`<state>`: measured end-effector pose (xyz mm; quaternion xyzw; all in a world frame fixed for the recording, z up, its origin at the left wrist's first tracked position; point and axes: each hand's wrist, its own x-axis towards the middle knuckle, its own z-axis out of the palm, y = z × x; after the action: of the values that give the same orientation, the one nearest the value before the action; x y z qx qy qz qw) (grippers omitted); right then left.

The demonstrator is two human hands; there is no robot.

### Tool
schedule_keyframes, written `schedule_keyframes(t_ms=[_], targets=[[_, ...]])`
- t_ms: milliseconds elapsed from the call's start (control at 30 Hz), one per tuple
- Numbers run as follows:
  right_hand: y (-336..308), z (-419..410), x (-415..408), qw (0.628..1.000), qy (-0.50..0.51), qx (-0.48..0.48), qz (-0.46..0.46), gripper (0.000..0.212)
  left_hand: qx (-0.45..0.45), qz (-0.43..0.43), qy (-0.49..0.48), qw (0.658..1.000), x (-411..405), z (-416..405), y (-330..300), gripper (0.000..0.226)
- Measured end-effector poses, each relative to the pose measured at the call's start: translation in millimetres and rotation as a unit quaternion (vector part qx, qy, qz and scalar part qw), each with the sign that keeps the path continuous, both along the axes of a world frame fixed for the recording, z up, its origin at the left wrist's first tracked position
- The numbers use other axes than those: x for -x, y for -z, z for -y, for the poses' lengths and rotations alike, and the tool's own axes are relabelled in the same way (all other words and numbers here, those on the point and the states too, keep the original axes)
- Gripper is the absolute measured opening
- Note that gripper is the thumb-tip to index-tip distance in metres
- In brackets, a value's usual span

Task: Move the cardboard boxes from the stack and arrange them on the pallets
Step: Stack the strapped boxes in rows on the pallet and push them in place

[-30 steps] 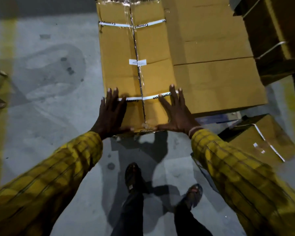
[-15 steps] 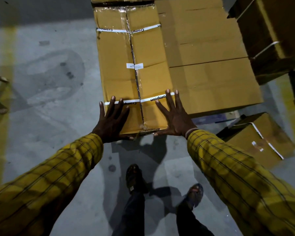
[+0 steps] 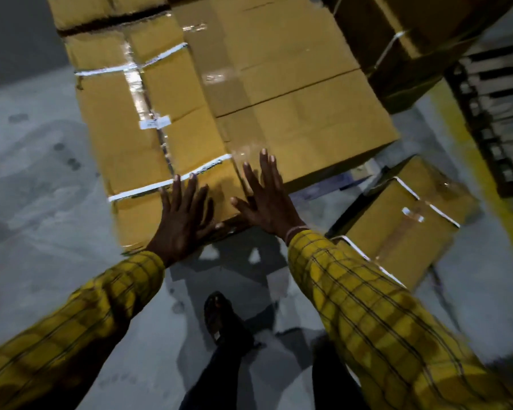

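From the head view, a long taped cardboard box [image 3: 148, 137], matte brown with glossy seam tape and white straps, lies flat just left of plainer boxes [image 3: 293, 93]. The left hand [image 3: 184, 220] and right hand [image 3: 264, 196] press its near end, fingers straight and spread. Another strapped carton [image 3: 397, 226] sits lower right on grey concrete floor [image 3: 42, 202].

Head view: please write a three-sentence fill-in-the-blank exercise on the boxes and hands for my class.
1. Both hands press flat on the strapped box with ____ fingers.
2. The left hand wears a ____ checked sleeve.
3. The small box lies on the ____ beside the right hand.

Missing words: straight; yellow; floor
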<state>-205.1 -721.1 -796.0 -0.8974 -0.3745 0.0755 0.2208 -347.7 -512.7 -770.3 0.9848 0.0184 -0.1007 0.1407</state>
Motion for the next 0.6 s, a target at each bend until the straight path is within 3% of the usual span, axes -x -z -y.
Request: schedule_keyframes(t_ms=[133,267,467,600], targets=[[10,103,-19,0.989,0.144,-0.022,-0.027,0.082,0.047,0.044,0.079,0.995,-67,115,7,0.083],[22,219,-39,0.959,0.268,0.024,-0.087,0.083,0.093,-0.005,0.124,0.988,-128,224,21,0.08],[36,374,-51,0.875,0.414,0.044,-0.246,0.088,0.173,-0.128,0.065,0.974,-189,355,37,0.083],[61,439,-54,0.849,0.44,0.037,-0.29,0.09,0.195,-0.156,0.065,0.966,-209,399,69,0.096]])
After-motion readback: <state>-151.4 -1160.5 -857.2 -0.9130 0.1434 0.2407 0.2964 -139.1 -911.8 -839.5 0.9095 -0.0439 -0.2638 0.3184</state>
